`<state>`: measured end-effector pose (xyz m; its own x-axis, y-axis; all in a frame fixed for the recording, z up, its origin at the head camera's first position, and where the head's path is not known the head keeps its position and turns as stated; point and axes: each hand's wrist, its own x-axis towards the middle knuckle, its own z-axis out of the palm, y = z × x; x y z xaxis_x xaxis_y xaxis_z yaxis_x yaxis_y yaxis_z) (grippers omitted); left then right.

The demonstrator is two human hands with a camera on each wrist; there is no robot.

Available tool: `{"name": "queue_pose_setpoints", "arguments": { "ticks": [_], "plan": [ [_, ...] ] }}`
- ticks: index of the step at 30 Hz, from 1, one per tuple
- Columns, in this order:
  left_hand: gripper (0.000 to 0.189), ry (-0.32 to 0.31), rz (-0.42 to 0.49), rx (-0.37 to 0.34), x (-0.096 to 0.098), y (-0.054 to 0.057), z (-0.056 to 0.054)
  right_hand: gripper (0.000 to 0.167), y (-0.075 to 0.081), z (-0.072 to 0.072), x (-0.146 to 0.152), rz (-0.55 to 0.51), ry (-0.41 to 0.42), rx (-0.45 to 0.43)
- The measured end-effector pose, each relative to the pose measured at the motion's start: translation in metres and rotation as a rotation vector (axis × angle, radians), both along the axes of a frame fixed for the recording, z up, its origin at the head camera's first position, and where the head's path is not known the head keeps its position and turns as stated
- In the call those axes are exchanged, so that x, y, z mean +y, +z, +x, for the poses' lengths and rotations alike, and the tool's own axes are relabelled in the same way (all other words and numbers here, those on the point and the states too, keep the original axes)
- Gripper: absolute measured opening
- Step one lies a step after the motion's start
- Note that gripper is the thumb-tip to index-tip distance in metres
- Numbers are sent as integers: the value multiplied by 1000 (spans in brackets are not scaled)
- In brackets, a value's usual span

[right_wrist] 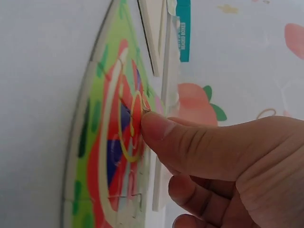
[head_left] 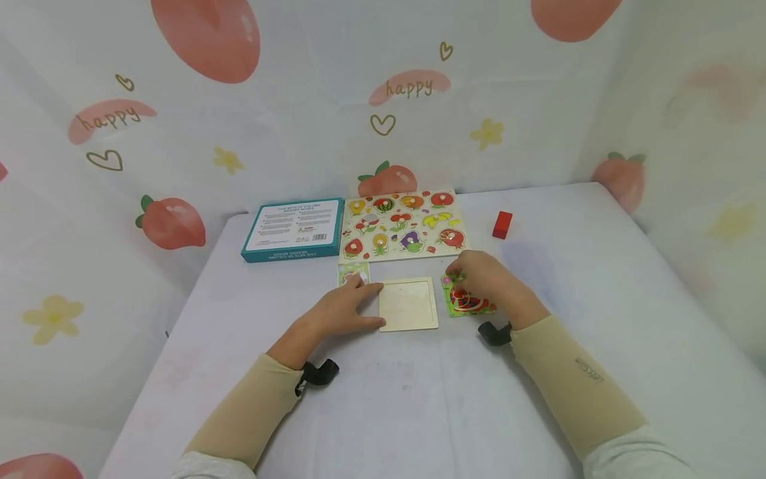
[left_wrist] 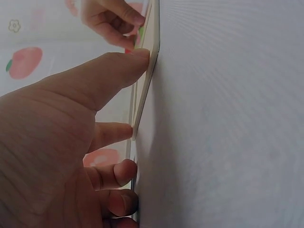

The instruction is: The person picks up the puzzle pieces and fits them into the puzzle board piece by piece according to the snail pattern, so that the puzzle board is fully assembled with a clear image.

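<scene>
A shallow square wooden tray [head_left: 407, 306] lies on the table between the hands. My left hand [head_left: 344, 309] touches its left side with thumb and index finger spread apart; the other fingers curl loosely beside it in the left wrist view. To the tray's right lies a green and red jigsaw puzzle [head_left: 469, 304], with seams between its pieces showing in the right wrist view. Over the puzzle's far edge, my right hand [head_left: 487, 279] pinches a puzzle piece [right_wrist: 146, 108] between thumb and a finger. That piece is mostly hidden by the thumb.
Behind the tray lies a wooden fruit peg board [head_left: 383, 233], with a teal-edged box [head_left: 293, 229] to its left. A small green picture card [head_left: 353, 269] is partly behind my left hand. A red block [head_left: 502, 225] stands at the back right.
</scene>
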<state>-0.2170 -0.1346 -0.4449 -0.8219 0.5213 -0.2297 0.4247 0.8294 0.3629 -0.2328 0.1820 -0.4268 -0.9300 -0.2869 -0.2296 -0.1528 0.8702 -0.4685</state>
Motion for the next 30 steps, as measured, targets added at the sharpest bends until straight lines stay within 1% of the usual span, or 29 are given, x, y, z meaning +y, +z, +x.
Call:
{"name": "queue_pose_setpoints", "arguments": {
  "ticks": [5, 9, 12, 17, 20, 27, 30],
  "plan": [
    [82, 1, 7, -1, 0, 0, 0, 37, 3, 0, 5, -10, -2, 7],
    [82, 3, 11, -3, 0, 1, 0, 36, 9, 2, 9, -41, -11, 37],
    [82, 4, 7, -6, 0, 2, 1, 37, 16, 4, 11, -55, -13, 76],
    [81, 6, 0, -8, 1, 3, 1, 38, 30, 10, 13, -56, 16, 172],
    [81, 4, -3, -10, 1, 3, 0, 39, 40, 15, 14, -88, 34, 217],
    [81, -5, 3, -13, 0, 2, 0, 41, 61, 28, 13, -190, 37, 245],
    [81, -8, 3, -12, 0, 1, 0, 41, 67, 34, 11, -224, 44, 264]
  ]
}}
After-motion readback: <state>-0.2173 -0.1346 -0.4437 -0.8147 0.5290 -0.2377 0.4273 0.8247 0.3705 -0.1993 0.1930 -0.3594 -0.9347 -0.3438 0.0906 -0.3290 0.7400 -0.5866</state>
